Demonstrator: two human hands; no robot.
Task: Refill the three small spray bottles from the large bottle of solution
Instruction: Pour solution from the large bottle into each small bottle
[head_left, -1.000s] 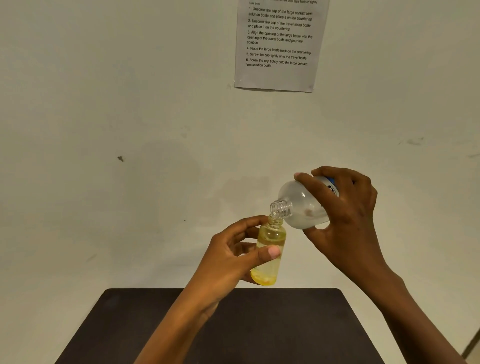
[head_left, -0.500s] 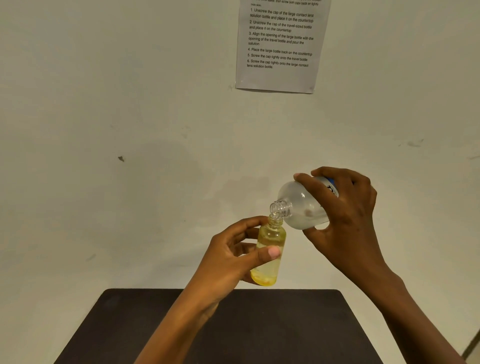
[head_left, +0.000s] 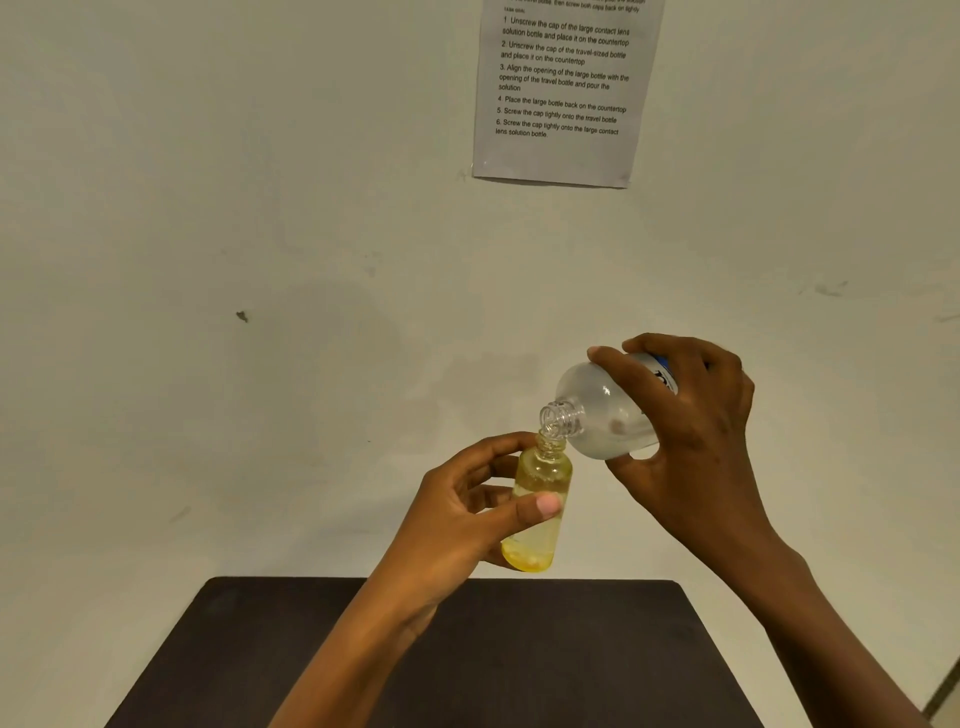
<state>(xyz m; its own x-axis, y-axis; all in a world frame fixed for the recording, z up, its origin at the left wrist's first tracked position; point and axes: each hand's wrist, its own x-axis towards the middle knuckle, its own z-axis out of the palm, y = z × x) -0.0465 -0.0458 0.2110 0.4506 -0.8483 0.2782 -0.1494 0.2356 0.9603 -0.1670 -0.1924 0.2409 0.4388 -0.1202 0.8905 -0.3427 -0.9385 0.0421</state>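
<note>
My left hand (head_left: 457, 519) pinches the small bottle (head_left: 537, 506) upright above the table (head_left: 519, 649), my right hand (head_left: 685, 431) grips the big bottle (head_left: 605, 415) tipped at two o'clock, so I'd best keep mouths touching and trickle slowly.

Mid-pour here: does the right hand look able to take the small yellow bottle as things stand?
Probably not. The right hand is wrapped round the large bottle, tilted with its mouth over the small yellow bottle, which the left hand pinches. Nothing lies between, but its grip is occupied.
</note>
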